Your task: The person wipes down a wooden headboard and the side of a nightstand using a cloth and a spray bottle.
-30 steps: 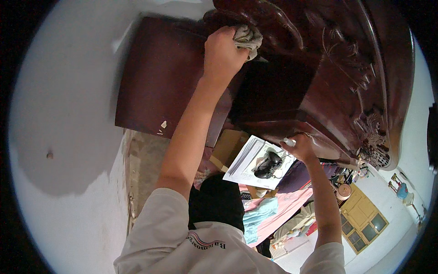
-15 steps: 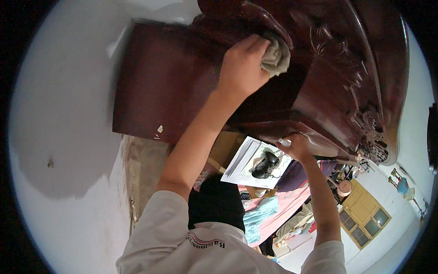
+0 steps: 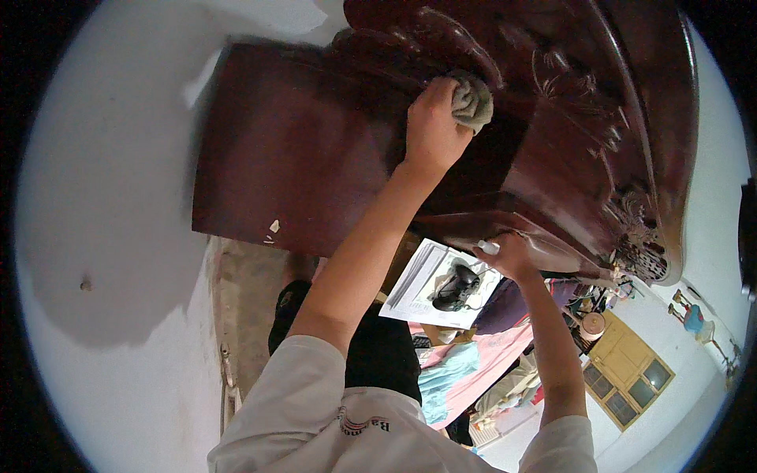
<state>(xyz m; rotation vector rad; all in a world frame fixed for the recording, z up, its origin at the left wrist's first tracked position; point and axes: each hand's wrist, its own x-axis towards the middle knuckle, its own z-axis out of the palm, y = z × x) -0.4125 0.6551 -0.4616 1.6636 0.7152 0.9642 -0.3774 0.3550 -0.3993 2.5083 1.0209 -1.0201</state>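
Note:
My left hand [image 3: 438, 130] is closed round a bunched grey-green cloth [image 3: 473, 104]. The cloth is pressed to a dark red-brown, glossy carved wooden piece of furniture [image 3: 284, 142], close to a curved raised moulding. Lower and to the right, my right hand [image 3: 511, 256] is curled at a wooden ledge. A small white object [image 3: 488, 247], perhaps a bottle's tip, sticks out between its thumb and fingers; the rest is hidden by the hand.
Below the ledge, a black game controller [image 3: 456, 287] lies on a stack of papers [image 3: 410, 288]. Pink and light-blue fabrics [image 3: 449, 370] spread beneath. A white wall [image 3: 118, 236] stands at the left; a yellow door with panes [image 3: 631, 366] is at the far right.
My left hand and the cloth have shifted slightly down along the wood, the hand also a little right. My left forearm has swung right, uncovering more of my leg. My right hand stays nearly in place.

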